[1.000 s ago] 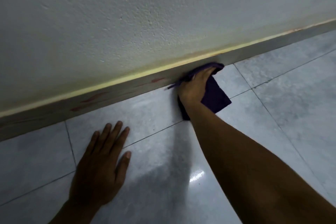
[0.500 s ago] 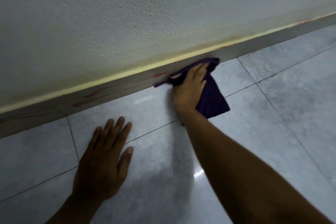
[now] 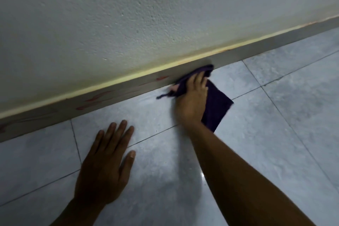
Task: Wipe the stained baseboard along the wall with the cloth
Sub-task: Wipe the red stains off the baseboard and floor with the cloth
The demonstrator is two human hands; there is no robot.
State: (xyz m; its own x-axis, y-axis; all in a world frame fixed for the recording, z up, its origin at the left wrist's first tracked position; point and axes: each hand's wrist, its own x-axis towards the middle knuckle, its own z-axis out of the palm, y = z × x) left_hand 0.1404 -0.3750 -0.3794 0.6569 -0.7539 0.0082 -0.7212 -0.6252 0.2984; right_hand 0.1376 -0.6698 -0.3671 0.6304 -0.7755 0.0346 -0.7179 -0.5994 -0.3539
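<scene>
Right hand grips the dark purple cloth: my fingers bend over its bunched upper edge and press it against the grey baseboard. Contact is at the lower part of the baseboard, where it meets the floor tiles. The loose part of the cloth lies on the floor under and to the right of my palm, and a thin strand trails left onto the tile. Red stains streak the baseboard left of the cloth. My left hand lies flat on the floor, palm down, fingers straight, holding nothing; its fingertips point toward the baseboard and stay apart from it. A yellowish strip runs along the baseboard top, below the textured white wall.
</scene>
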